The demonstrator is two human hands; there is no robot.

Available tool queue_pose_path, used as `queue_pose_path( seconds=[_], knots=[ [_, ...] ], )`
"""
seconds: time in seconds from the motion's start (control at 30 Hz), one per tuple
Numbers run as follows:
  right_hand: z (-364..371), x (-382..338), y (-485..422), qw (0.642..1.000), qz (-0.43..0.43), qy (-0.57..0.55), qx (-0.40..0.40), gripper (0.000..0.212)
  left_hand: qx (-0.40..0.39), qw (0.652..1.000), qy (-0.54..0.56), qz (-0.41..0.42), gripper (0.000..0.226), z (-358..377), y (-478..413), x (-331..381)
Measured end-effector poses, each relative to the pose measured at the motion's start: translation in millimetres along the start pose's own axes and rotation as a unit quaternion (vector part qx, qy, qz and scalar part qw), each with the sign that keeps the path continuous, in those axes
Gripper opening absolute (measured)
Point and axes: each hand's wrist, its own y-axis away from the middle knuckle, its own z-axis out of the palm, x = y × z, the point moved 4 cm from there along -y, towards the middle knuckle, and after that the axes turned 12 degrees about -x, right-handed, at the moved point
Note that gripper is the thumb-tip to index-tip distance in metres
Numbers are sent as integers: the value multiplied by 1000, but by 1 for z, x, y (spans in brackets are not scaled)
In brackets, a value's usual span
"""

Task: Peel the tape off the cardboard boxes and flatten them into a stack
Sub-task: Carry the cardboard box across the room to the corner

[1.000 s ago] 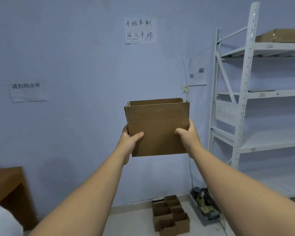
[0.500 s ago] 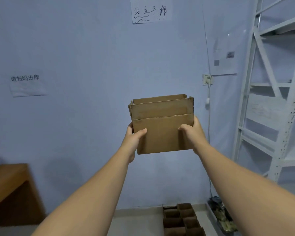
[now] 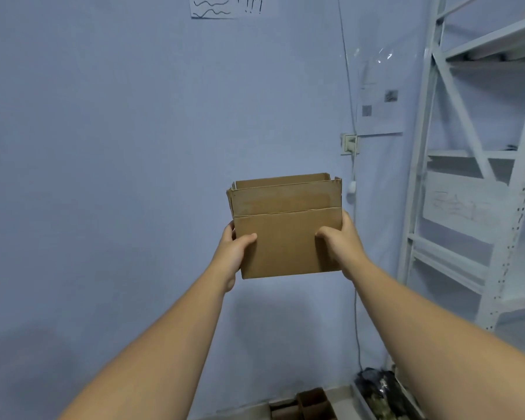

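Cardboard box (image 3: 287, 228) sits at the centre of the frame, held in the air at arm's length in front of a pale blue wall (image 3: 119, 131). The box is upright with its top open; the upper flaps stand vertical, and a horizontal crease runs across the near face above the hands. The left hand (image 3: 232, 253) grips the lower left edge of the box, thumb pressed on the near face, its fingers wrapped round the side and mostly hidden. The right hand (image 3: 340, 248) grips the lower right edge in the same manner, thumb on the near face, its fingers closed on the side and behind it. Both bare forearms extend from the lower corners of the frame toward the box. No tape can be made out on the visible faces. A white metal shelving rack (image 3: 479, 177) occupies the right side of the frame. A wall socket (image 3: 349, 144) with a cable hanging from it lies just left of the rack. A handwritten paper notice (image 3: 231, 6) is fixed at the top centre. More open cardboard boxes (image 3: 306, 404) stand on the floor at the bottom edge, partly cut off.
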Motion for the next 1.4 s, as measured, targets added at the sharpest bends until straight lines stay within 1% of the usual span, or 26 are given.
queue_pose_path(
  seconds=[0.17,0.3,0.37,0.5,0.7,0.83,0.97,1.07,1.17,1.3,1.37,1.4],
  knots=[
    [1,24,-78,999,9,17,37,48,-46,999,12,-16,46,-13,-99,-17],
    [2,45,-134,997,20,30,68,50,-75,996,17,-33,49,-23,-172,-30],
    [2,52,-155,996,32,43,67,50,-81,995,28,-41,51,-27,-201,-37],
    [1,60,-188,995,48,58,57,52,-86,994,47,-53,52,-30,-241,-48],
    [-4,69,-225,994,45,46,91,55,-105,992,57,-43,50,-33,-280,-58],
    [-9,81,-247,993,67,32,88,54,-98,993,54,-43,50,-36,-296,-66],
    [-13,95,-268,994,81,19,77,56,-87,994,35,-50,57,-37,-310,-75],
    [-21,109,-287,995,84,6,62,46,-76,996,15,-49,56,-30,-321,-78],
    [-36,123,-305,995,86,-6,51,34,-66,997,-3,-48,52,-16,-334,-80],
    [-79,133,-336,996,79,-21,19,34,-28,998,-30,-56,45,22,-357,-86],
    [-102,137,-351,997,74,-23,-6,35,-2,998,-29,-57,49,44,-368,-90],
    [-114,139,-357,997,72,-23,-21,38,11,998,-27,-56,55,56,-372,-93]
  ],
)
